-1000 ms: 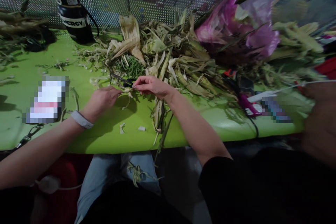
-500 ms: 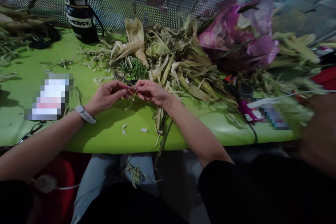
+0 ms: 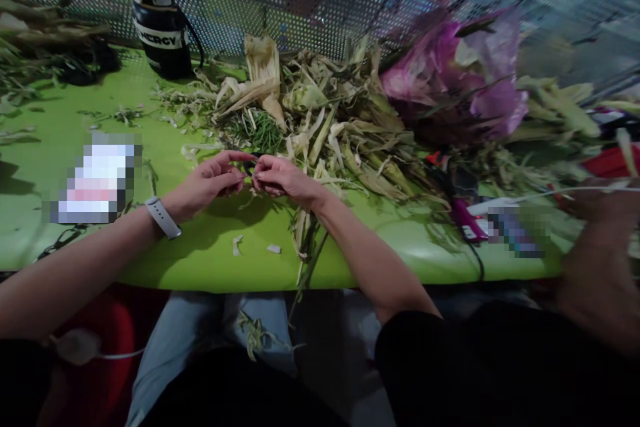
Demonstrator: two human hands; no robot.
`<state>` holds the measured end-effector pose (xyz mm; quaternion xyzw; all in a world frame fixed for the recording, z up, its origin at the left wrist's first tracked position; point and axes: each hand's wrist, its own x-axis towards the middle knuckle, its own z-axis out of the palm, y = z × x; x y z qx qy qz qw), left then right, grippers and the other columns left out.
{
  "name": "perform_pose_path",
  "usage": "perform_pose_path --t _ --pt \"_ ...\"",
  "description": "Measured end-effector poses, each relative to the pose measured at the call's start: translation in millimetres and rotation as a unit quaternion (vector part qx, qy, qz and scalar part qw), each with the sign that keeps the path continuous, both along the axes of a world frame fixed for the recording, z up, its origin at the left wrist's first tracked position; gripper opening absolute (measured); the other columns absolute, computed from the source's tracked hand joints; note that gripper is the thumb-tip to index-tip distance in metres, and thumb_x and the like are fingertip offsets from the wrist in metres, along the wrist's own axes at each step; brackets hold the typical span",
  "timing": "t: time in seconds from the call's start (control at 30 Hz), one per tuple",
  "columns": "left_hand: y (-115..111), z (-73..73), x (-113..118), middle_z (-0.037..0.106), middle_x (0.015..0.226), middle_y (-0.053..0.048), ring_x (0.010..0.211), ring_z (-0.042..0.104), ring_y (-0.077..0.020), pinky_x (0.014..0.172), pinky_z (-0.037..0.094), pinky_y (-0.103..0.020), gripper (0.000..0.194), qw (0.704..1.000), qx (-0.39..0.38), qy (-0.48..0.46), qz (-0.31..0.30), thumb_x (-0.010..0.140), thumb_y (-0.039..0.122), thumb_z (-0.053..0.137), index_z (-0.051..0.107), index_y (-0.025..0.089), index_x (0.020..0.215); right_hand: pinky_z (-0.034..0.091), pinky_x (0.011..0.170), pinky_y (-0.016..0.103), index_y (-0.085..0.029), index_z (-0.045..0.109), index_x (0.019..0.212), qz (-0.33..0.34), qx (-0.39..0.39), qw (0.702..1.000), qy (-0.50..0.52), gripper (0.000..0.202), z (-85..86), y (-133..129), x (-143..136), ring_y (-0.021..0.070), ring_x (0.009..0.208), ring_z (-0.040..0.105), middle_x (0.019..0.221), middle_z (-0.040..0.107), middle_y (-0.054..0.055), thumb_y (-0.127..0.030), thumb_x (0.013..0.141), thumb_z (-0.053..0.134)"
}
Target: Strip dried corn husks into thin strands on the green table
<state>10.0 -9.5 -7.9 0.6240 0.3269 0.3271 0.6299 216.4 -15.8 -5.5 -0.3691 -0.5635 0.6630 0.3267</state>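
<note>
My left hand and my right hand meet fingertip to fingertip above the green table. Both are closed in a pinch. What sits between the fingers is small and mostly hidden, and I cannot make it out. A dark curved piece shows in the gap between the hands. Just beyond them lies a small heap of thin green strands, beside a large pile of dry corn husks. Two pale scraps, one a small curled piece and one a flat piece, lie on the table nearer to me.
A black bottle stands at the back left, with a blurred-out phone in front of it. A pink plastic bag rests behind the husks. At the far right, another person's arm reaches over the table beside a second phone.
My fingertips have shifted slightly, with my left index finger now more outstretched. The other person's arm has moved further over the table at the right. The view has tilted a little.
</note>
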Motion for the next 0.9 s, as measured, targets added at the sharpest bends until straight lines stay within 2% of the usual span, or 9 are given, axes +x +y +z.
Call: perform_pose_path --t 0.13,0.3,0.43,0.53,0.63,0.7,0.8,0.9 --pt "-2.4 0.8 0.7 0.057 0.067 0.001 0.057 0.05 -0.0101 0.049 0.037 -0.023 0.04 1.0 0.017 0.015 -0.011 0.086 0.024 0.061 0.061 0.023 0.125 0.027 0.045 0.019 -0.017 0.049 0.084 0.021 0.054 0.993 -0.102 0.006 6.9 -3.0 2.5 0.0049 0.049 0.039 0.068 0.057 -0.003 -0.018 0.089 0.052" --pt "-5.1 3.1 1.7 0.056 0.064 0.002 0.055 0.048 -0.0106 0.05 0.036 -0.024 0.037 0.999 0.015 0.042 -0.011 0.084 0.023 0.061 0.064 0.022 0.121 0.03 0.045 0.021 -0.018 0.046 0.085 0.041 0.072 0.981 -0.178 0.008 8.4 -5.1 1.9 0.0056 0.048 0.038 0.07 0.054 -0.003 -0.015 0.092 0.047" --pt "-5.1 2.6 1.4 0.054 0.062 0.004 0.053 0.047 -0.0088 0.046 0.033 -0.022 0.029 0.999 0.009 0.041 -0.02 0.084 0.023 0.061 0.063 0.02 0.113 0.031 0.045 0.021 -0.019 0.045 0.085 0.058 0.061 0.98 -0.18 0.008 5.3 -4.7 2.6 0.0061 0.048 0.04 0.069 0.053 -0.003 -0.019 0.092 0.049" --pt "-3.8 1.3 1.5 0.054 0.06 0.005 0.05 0.048 -0.0078 0.045 0.035 -0.021 0.021 0.999 0.016 0.042 -0.006 0.085 0.027 0.063 0.06 0.019 0.105 0.039 0.05 0.022 -0.019 0.047 0.085 0.039 0.07 0.988 -0.13 0.009 2.5 -3.0 4.2 0.0076 0.052 0.046 0.073 0.056 -0.002 -0.023 0.091 0.052" --pt "-1.6 -0.5 1.9 0.062 0.064 0.003 0.054 0.058 -0.0093 0.051 0.046 -0.022 0.023 0.999 0.03 0.025 0.02 0.083 0.031 0.068 0.055 0.018 0.098 0.047 0.063 0.026 -0.018 0.05 0.084 -0.015 0.141 0.984 -0.105 0.013 2.7 -0.8 7.2 0.0097 0.067 0.053 0.093 0.06 0.004 -0.028 0.09 0.055" --pt "-0.6 -1.0 2.2 0.067 0.068 0.001 0.058 0.063 -0.011 0.053 0.049 -0.022 0.028 0.998 0.039 0.022 0.039 0.08 0.034 0.072 0.055 0.017 0.094 0.048 0.073 0.03 -0.018 0.052 0.081 -0.034 0.217 0.966 -0.137 0.013 4.7 0.2 9.8 0.0123 0.08 0.055 0.106 0.058 0.007 -0.028 0.089 0.057" --pt "-1.0 1.5 2.0 0.072 0.074 -0.005 0.063 0.067 -0.0135 0.053 0.051 -0.022 0.031 0.995 0.055 0.037 0.071 0.076 0.04 0.076 0.062 0.014 0.087 0.047 0.085 0.035 -0.018 0.055 0.08 -0.029 0.306 0.93 -0.202 0.01 8.8 -0.5 12.6 0.0182 0.098 0.054 0.111 0.056 0.009 -0.025 0.088 0.057" --pt "-3.5 7.2 1.4 0.075 0.078 -0.008 0.069 0.07 -0.0156 0.059 0.056 -0.025 0.034 0.993 0.062 0.053 0.088 0.074 0.041 0.078 0.069 0.012 0.089 0.045 0.088 0.039 -0.018 0.056 0.081 -0.023 0.348 0.905 -0.242 0.009 12.4 -3.5 12.7 0.0221 0.108 0.053 0.118 0.054 0.011 -0.024 0.088 0.057"
